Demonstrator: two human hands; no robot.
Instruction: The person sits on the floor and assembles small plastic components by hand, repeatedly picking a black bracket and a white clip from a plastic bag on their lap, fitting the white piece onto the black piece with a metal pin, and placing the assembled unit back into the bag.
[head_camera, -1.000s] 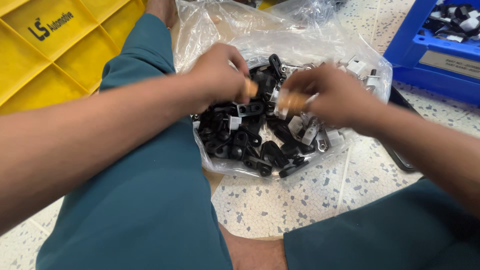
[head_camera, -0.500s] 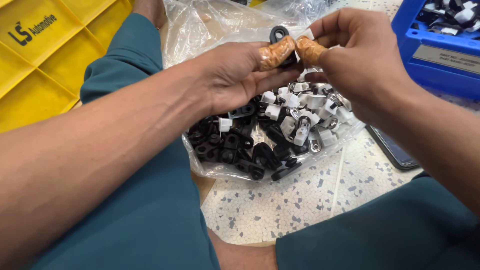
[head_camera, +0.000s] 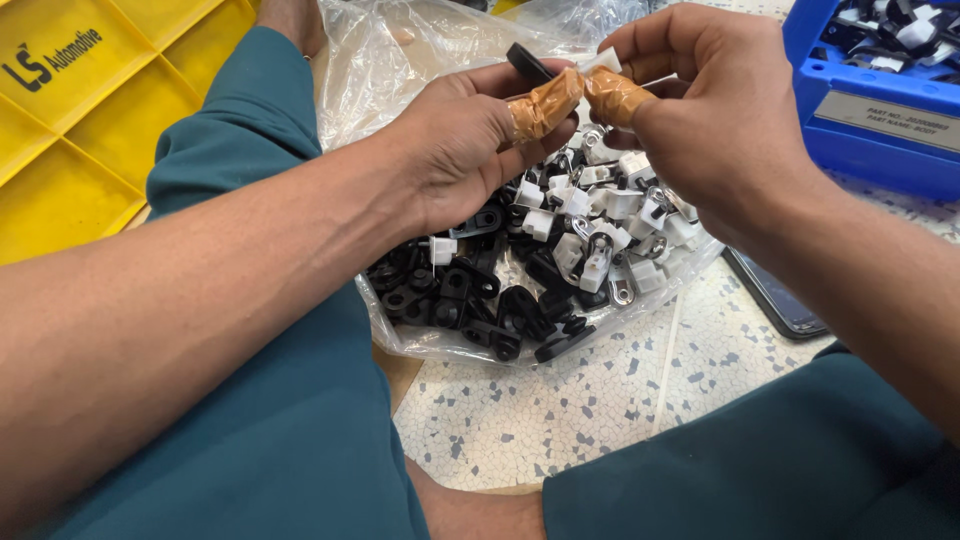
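Black plastic clip (head_camera: 527, 62) sits pinched between both hands, raised just above the clear plastic bag (head_camera: 400, 80), which serves as landmark throughout. Left hand (head_camera: 470, 140) is curled around the clip from below, its taped thumb tip (head_camera: 545, 102) pressed against the part. Right hand (head_camera: 700, 110) meets it from the other side, taped thumb (head_camera: 612, 92) and forefinger clenched on a small white piece (head_camera: 603, 60) that touches the black clip; whether the two parts are already snapped together cannot be told, as the fingers cover the joint. Inside the bag lies a heap of loose black clips (head_camera: 470, 300) toward its near-left side and white clips with metal inserts (head_camera: 610, 235) toward its right side; both kinds are numerous, so, judging by the heap, most of the stock is unhandled and only this one pair is in hand. Bag rests on a speckled floor (head_camera: 560, 410) between the person's teal-trousered legs (head_camera: 260, 430). Left of the bag: a yellow crate (head_camera: 90, 120). Right of and beyond the bag: a blue bin (head_camera: 870, 130) holding more black and white parts. Just right of the bag's lower edge, a dark phone (head_camera: 775, 295) lies flat on the floor.
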